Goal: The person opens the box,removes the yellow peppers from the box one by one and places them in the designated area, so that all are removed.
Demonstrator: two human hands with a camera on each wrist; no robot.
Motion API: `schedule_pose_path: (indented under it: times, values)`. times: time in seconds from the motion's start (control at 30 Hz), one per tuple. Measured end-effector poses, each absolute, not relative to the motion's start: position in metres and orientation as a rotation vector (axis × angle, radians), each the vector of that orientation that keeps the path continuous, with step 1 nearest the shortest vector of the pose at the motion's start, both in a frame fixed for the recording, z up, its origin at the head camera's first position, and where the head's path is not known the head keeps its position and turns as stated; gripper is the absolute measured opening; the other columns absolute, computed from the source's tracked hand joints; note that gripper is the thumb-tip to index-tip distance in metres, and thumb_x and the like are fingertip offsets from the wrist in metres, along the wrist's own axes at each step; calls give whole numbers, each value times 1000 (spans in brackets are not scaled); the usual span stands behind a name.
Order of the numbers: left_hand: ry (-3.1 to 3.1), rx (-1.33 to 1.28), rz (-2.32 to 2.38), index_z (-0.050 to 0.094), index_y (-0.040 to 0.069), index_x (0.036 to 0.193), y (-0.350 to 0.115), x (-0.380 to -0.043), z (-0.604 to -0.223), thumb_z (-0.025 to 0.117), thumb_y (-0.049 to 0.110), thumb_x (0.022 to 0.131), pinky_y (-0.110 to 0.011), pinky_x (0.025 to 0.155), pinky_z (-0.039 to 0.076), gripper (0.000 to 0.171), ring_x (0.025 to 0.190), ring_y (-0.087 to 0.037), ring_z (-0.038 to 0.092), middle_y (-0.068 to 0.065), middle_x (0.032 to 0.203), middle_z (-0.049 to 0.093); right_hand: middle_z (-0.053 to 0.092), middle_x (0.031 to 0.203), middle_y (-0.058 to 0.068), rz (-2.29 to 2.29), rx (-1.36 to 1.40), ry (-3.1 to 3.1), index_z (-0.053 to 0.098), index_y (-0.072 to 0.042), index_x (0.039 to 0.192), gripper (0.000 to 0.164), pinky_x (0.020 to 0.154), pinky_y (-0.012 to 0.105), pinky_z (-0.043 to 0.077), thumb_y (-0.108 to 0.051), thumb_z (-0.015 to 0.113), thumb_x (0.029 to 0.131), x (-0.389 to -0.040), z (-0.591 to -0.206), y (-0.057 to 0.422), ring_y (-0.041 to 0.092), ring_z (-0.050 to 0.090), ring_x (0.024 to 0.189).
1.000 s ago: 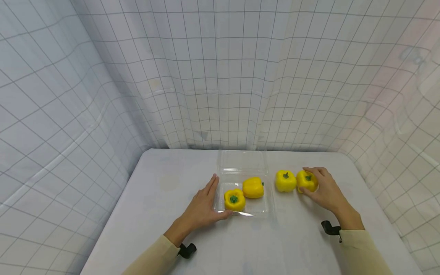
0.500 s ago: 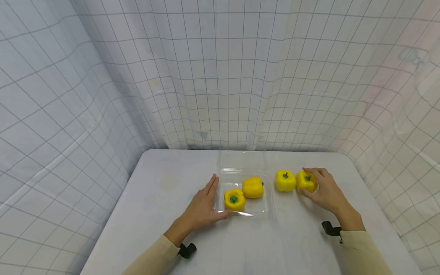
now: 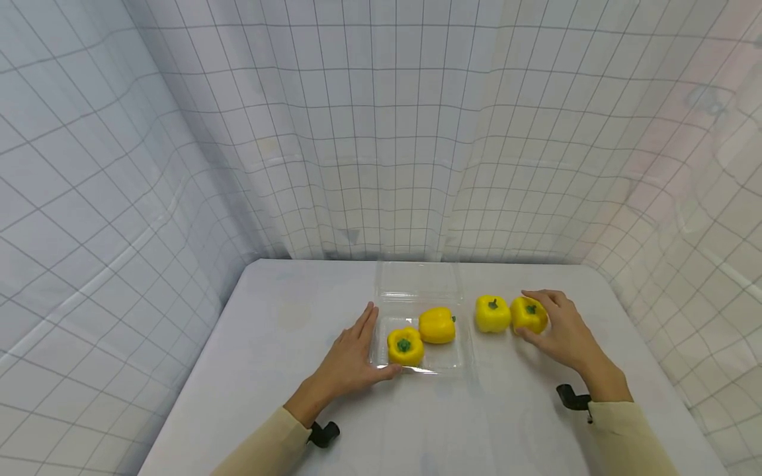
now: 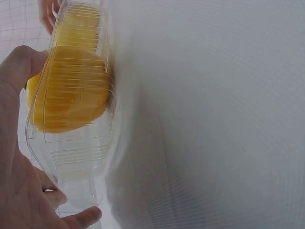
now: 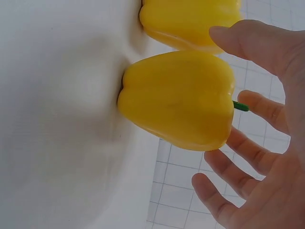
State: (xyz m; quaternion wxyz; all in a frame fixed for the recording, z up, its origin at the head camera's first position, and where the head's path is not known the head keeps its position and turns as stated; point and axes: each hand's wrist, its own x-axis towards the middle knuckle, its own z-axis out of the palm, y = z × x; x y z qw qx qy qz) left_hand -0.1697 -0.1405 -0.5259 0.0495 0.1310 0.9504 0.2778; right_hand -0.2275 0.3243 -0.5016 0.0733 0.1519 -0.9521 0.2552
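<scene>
My left hand (image 3: pixel 348 363) lies at the near left corner of a clear plastic clamshell box (image 3: pixel 437 371), lid folded back. Its straight fingers run along the left side, and the thumb meets the front rim, as the left wrist view confirms. Inside sit two yellow bell peppers: one stem up (image 3: pixel 405 356), one on its side (image 3: pixel 436 326). Right of the box, another yellow bell pepper (image 3: pixel 491 317) stands beside a fourth, the rightmost pepper (image 3: pixel 526 322). My right hand (image 3: pixel 562 334) spreads loosely around that rightmost pepper, fingers behind it and thumb at its front left.
The box's transparent lid (image 3: pixel 419 277) lies towards the back edge of the white table (image 3: pixel 286 390). White grid-patterned curtains (image 3: pixel 393 132) surround the table at the back and both sides. A small black wrist camera (image 3: pixel 324 434) sits below the left hand.
Almost nothing moves. The rightmost pepper and my right hand sit very slightly further left in the head view; the left hand and the box hold their places.
</scene>
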Motion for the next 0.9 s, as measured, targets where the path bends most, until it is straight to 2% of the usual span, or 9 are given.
schedule_pose_path:
  times: [0.5, 0.9]
  values:
    - [2906, 423, 843, 17, 11, 188, -141, -170, -528, 77, 83, 93, -73, 138, 40, 134, 173, -46, 43, -9, 199, 12, 56, 162, 31, 731, 532, -2760, 63, -11, 162, 81, 112, 87, 52, -20, 101, 91, -217, -490, 314, 62, 54, 146]
    - [2908, 436, 847, 17, 8, 188, -140, -170, -529, 77, 82, 93, -73, 136, 42, 134, 168, -50, 48, -12, 199, 13, 52, 170, 25, 732, 543, -2776, 61, -17, 165, 81, 112, 84, 57, -19, 99, 93, -206, -478, 297, 57, 49, 155]
